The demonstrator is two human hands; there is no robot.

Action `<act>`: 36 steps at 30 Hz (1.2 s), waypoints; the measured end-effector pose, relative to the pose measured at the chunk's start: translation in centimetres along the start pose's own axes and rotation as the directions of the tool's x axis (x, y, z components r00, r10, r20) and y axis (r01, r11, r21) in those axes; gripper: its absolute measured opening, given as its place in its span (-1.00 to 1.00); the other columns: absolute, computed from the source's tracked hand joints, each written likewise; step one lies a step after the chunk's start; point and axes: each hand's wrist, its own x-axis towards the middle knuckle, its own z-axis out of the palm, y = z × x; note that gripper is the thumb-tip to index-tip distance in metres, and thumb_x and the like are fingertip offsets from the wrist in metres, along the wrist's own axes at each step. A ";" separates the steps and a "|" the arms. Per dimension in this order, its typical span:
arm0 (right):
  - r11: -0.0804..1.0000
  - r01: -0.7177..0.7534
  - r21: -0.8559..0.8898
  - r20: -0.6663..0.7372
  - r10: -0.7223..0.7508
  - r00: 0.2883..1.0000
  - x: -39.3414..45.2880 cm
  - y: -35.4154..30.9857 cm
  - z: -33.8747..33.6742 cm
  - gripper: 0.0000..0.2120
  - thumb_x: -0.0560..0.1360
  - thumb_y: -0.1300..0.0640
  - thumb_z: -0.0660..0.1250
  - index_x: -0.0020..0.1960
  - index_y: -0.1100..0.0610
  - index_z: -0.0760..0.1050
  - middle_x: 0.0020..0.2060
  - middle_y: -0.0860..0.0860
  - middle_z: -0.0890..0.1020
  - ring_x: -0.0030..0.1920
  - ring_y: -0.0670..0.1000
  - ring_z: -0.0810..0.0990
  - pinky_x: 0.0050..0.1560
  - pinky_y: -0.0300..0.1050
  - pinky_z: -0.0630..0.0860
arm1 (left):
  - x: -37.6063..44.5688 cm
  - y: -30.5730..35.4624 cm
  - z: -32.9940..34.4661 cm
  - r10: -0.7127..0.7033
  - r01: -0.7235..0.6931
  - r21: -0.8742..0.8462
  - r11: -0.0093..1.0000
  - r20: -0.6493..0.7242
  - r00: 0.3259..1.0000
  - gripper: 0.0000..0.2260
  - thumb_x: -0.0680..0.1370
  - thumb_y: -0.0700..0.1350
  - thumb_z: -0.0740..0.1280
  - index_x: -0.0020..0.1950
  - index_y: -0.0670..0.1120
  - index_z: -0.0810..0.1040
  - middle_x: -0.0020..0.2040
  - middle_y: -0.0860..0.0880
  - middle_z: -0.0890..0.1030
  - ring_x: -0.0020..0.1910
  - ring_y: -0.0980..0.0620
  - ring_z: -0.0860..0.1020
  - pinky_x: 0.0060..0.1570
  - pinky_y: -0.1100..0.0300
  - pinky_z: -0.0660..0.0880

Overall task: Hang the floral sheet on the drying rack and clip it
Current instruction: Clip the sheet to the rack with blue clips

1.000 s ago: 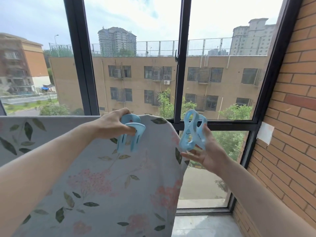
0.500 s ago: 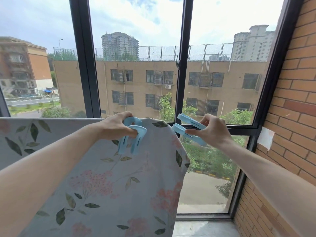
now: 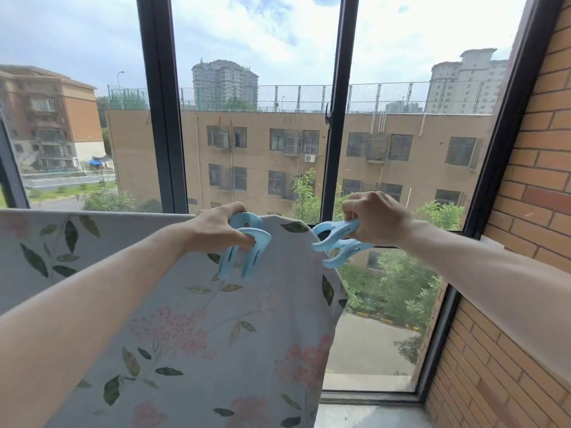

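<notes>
Gripping 2 blue clips (image 3: 245, 247) – left hand (image 3: 213, 231), right hand (image 3: 375, 217), floral sheet (image 3: 197, 329)

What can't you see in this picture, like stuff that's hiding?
All from the head view:
- Drying rack: covered by the floral sheet, so no bar shows.
- Whether the left clip under the left hand bites the sheet: its jaws' far side is hidden.
- Handles of the right clip: wrapped by the right hand.
- Sheet's bottom: cut off by the lower edge.
</notes>
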 end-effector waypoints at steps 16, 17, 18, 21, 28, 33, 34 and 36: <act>0.995 0.097 -0.011 0.050 -0.096 0.994 2.5 -1.9 3.0 -0.81 0.39 0.35 0.37 -0.16 0.09 0.47 -0.25 -0.05 0.53 -0.33 0.00 0.50 -0.35 -0.43 0.21 | -0.3 -0.8 0.0 -0.011 0.011 -0.029 1.000 -0.001 1.000 -0.66 0.29 0.15 0.44 0.04 0.22 0.50 0.03 -0.05 0.60 0.11 -0.10 0.53 0.04 -0.18 0.65; 0.994 0.106 -0.008 0.044 -0.106 0.993 2.5 -1.8 3.0 -0.83 0.39 0.35 0.38 -0.16 0.11 0.50 -0.25 -0.06 0.52 -0.33 0.00 0.50 -0.34 -0.45 0.20 | -0.2 -0.9 0.0 -0.011 0.011 -0.030 0.999 -0.003 1.000 -0.66 0.29 0.16 0.43 0.03 0.22 0.50 0.03 -0.05 0.60 0.11 -0.11 0.53 0.04 -0.18 0.65; 0.994 0.111 -0.005 0.039 -0.110 0.993 2.5 -1.8 3.1 -0.85 0.39 0.35 0.39 -0.15 0.13 0.52 -0.25 -0.06 0.52 -0.33 0.00 0.50 -0.33 -0.46 0.20 | -0.2 -0.9 0.1 -0.010 0.009 -0.030 0.999 -0.005 1.000 -0.66 0.29 0.16 0.43 0.03 0.22 0.50 0.03 -0.05 0.60 0.11 -0.11 0.53 0.04 -0.17 0.64; 0.994 0.106 -0.006 0.022 -0.106 0.994 2.5 -1.5 3.4 -0.87 0.40 0.32 0.42 -0.14 0.14 0.53 -0.24 -0.07 0.52 -0.32 -0.03 0.48 -0.32 -0.46 0.19 | 0.0 -1.0 0.1 -0.009 0.008 -0.024 1.000 -0.010 1.000 -0.66 0.29 0.18 0.43 0.04 0.22 0.50 0.03 -0.05 0.61 0.11 -0.10 0.53 0.06 -0.15 0.63; 0.999 0.035 -0.023 0.081 -0.033 0.996 1.7 -1.6 3.6 -0.74 0.48 0.07 0.47 0.11 0.07 0.50 0.02 -0.09 0.52 -0.03 -0.06 0.44 -0.07 -0.23 0.37 | 0.5 -1.2 0.4 -0.017 0.016 -0.044 0.999 -0.007 1.000 -0.65 0.29 0.16 0.45 0.04 0.20 0.51 0.03 -0.05 0.60 0.09 -0.09 0.51 0.05 -0.07 0.57; 0.974 -0.131 0.184 0.047 0.125 0.991 0.5 -1.4 3.5 -0.65 0.42 0.15 0.50 0.17 0.01 0.54 0.01 -0.12 0.56 -0.04 0.03 0.58 -0.10 -0.14 0.50 | 0.8 -1.2 0.7 -0.008 0.007 -0.059 0.998 -0.018 1.000 -0.63 0.26 0.23 0.46 0.01 0.23 0.51 0.05 -0.07 0.60 0.15 -0.12 0.50 0.12 -0.13 0.59; 0.965 -0.154 0.210 0.041 0.149 0.988 0.2 -1.6 3.5 -0.63 0.41 0.16 0.51 0.19 0.01 0.54 0.04 -0.10 0.58 0.00 0.04 0.59 -0.02 -0.06 0.56 | 0.8 -1.2 0.8 -0.007 0.005 -0.055 0.998 -0.028 1.000 -0.62 0.26 0.27 0.48 0.01 0.25 0.51 0.05 -0.06 0.60 0.16 -0.11 0.50 0.13 -0.15 0.59; 0.952 -0.185 0.243 0.021 0.185 0.982 -0.5 -2.2 3.6 -0.59 0.41 0.18 0.50 0.23 0.01 0.55 0.14 -0.06 0.60 0.11 0.04 0.57 0.13 0.03 0.58 | 0.8 -1.4 1.0 -0.003 0.001 -0.040 0.999 -0.046 0.999 -0.55 0.26 0.43 0.48 0.02 0.26 0.52 0.06 -0.02 0.59 0.14 -0.08 0.50 0.12 -0.15 0.60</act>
